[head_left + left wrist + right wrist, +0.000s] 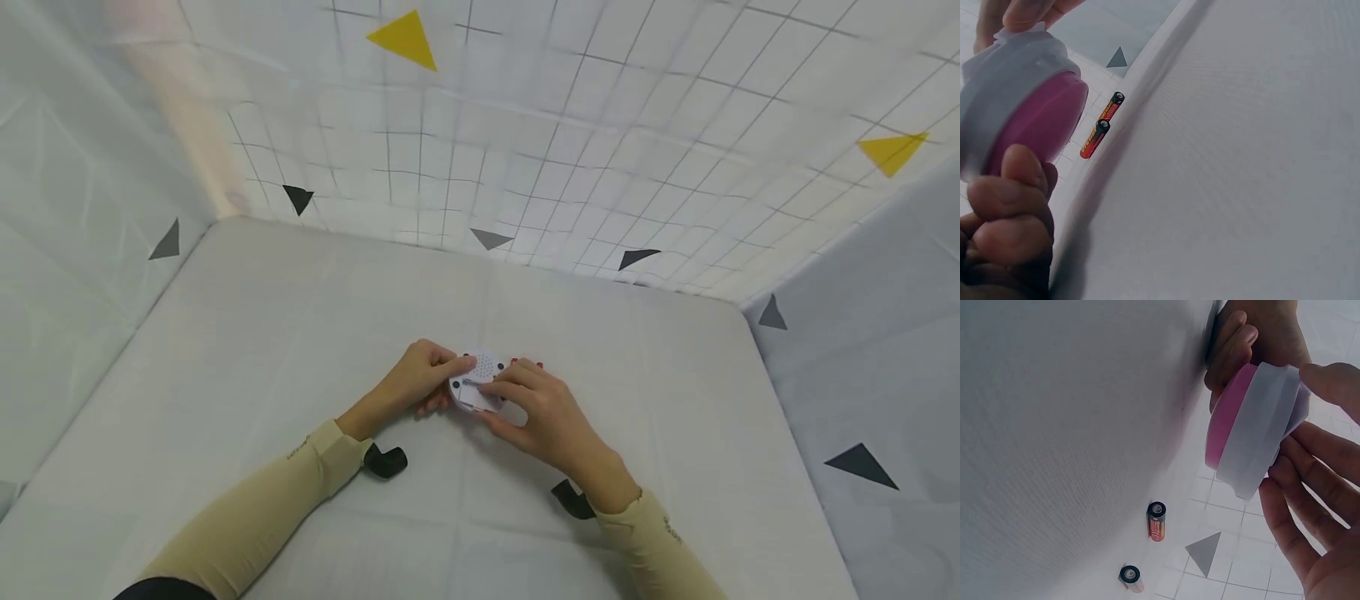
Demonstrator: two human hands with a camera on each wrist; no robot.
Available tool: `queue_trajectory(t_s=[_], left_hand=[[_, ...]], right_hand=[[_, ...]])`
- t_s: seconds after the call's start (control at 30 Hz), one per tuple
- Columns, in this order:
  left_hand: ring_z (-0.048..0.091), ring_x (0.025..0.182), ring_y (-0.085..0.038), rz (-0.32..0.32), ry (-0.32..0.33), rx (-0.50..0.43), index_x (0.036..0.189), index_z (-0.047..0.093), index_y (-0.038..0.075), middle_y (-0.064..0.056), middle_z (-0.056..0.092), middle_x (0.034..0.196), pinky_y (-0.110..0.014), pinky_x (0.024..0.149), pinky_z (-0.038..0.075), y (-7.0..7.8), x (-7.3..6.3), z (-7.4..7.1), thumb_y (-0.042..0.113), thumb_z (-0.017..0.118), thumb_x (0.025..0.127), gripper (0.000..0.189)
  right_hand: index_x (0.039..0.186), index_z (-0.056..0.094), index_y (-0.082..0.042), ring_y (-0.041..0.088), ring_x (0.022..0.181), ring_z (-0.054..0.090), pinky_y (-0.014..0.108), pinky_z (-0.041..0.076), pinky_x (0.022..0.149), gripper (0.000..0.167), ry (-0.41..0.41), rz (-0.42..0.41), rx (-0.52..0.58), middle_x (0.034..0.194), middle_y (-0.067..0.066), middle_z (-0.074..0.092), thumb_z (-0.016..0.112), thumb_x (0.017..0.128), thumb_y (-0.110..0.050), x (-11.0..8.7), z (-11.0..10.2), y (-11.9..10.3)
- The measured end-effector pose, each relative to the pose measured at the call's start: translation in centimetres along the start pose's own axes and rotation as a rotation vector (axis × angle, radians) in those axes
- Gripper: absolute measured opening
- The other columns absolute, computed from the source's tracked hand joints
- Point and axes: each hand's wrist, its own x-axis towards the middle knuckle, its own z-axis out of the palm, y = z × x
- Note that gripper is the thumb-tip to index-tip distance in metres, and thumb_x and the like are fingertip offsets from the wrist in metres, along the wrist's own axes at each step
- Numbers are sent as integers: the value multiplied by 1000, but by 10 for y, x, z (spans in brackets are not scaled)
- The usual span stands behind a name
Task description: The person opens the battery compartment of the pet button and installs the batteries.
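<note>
My left hand (429, 377) grips a round white device (487, 367) by its left side, thumb on top. Its back faces up, showing a ring of small speaker holes and dark round spots. The pink domed underside (1044, 119) shows in the left wrist view, with curled left fingers (1013, 194) beneath it. A white battery cover (1299, 414) stands tilted from the back in the right wrist view. My right hand (546, 412) pinches at this cover, with the thumb by the device's edge and fingertips on the back. Those fingers partly hide the compartment.
Two red-and-black batteries (1095, 139) lie on the white tabletop (337, 308) just beyond the device, partly behind the right hand in the head view. Dark curved pieces (386, 462) sit at both wrists. White sheets with grid lines and triangles (491, 238) enclose the table.
</note>
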Motion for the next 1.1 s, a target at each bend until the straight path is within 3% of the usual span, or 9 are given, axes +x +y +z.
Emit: queue_trajectory(t_s=[0.43, 0.93, 1.1], left_hand=[[47, 33, -14, 12, 8, -41, 77, 74, 6, -9, 61, 51, -27, 34, 40, -1, 0, 0, 46, 65, 103, 48], [47, 34, -15, -17, 2, -60, 80, 74, 5, -9, 61, 52, -27, 35, 40, 1, -1, 1, 44, 67, 102, 45], [46, 34, -15, -29, 7, -46, 77, 71, 5, -9, 61, 52, -27, 35, 40, 0, 0, 1, 45, 67, 102, 47]], right_hand=[[111, 74, -9, 12, 99, 62, 28, 57, 85, 30, -7, 57, 69, 104, -1, 69, 86, 87, -24, 1, -7, 1], [111, 75, -13, 13, 89, 62, 21, 53, 78, 31, 25, 157, 113, 109, -3, 71, 89, 85, -19, -4, -32, 18], [107, 76, -10, 14, 91, 64, 31, 59, 78, 30, 71, 177, 89, 103, -2, 72, 91, 81, -15, -7, -40, 27]])
